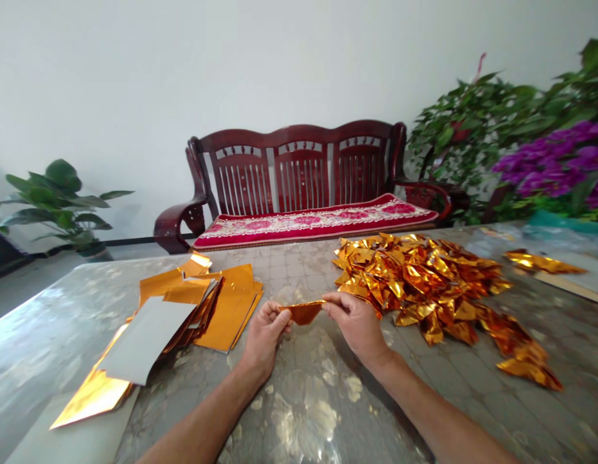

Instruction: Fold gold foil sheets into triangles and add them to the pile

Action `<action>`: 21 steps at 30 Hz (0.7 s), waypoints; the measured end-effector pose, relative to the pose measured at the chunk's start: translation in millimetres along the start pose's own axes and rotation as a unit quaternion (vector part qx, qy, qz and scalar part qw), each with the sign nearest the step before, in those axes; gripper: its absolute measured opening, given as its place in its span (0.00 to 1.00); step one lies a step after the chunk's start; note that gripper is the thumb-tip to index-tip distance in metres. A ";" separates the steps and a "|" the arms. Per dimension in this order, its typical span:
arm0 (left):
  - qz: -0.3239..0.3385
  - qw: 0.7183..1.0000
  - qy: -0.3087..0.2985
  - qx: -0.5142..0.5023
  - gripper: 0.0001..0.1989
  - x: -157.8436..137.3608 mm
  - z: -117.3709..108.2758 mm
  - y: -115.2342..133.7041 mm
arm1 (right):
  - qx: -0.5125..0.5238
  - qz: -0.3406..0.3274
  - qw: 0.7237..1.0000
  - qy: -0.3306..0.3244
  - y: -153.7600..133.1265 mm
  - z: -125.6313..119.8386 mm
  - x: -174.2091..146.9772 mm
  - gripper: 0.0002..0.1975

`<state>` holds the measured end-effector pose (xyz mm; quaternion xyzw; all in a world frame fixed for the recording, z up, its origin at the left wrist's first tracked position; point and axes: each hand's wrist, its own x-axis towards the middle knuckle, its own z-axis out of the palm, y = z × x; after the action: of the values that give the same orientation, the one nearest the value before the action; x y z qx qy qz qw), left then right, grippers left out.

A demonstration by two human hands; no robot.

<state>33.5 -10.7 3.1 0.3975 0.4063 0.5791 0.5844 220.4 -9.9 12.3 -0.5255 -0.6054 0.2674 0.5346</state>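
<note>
A folded piece of gold foil paper is stretched between my two hands, just above the table. My left hand pinches its left end between thumb and fingers. At the other end, my right hand grips the corner the same way. Left of my hands lies a loose stack of flat gold foil sheets, with a sheet showing its grey-white back on top. Beyond my right hand spreads a heap of folded gold foil pieces, shiny and pointed.
The table has a patterned, glossy cover. Clear plastic and a stray folded foil piece lie at the far right. Behind the table stands a dark red wooden bench with a red cushion. Potted plants flank it.
</note>
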 end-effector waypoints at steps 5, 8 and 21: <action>0.028 0.999 -0.016 0.021 0.18 1.3 -2.3 -2.4 | -0.043 -0.024 0.999 -0.012 -4.9 -4.6 0.8 0.08; 0.030 0.999 -0.009 0.033 0.18 2.0 -2.4 -1.8 | -0.069 -0.025 0.997 -0.031 -6.1 -5.6 1.8 0.08; 0.084 0.993 0.014 0.083 0.15 5.0 -6.9 -3.7 | -0.142 -0.035 0.986 -0.082 -1.5 -9.6 2.5 0.09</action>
<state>28.4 -5.8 -2.8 0.4693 0.4261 0.5959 0.4931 229.1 -10.3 17.3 -0.5508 -0.6971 0.2017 0.4122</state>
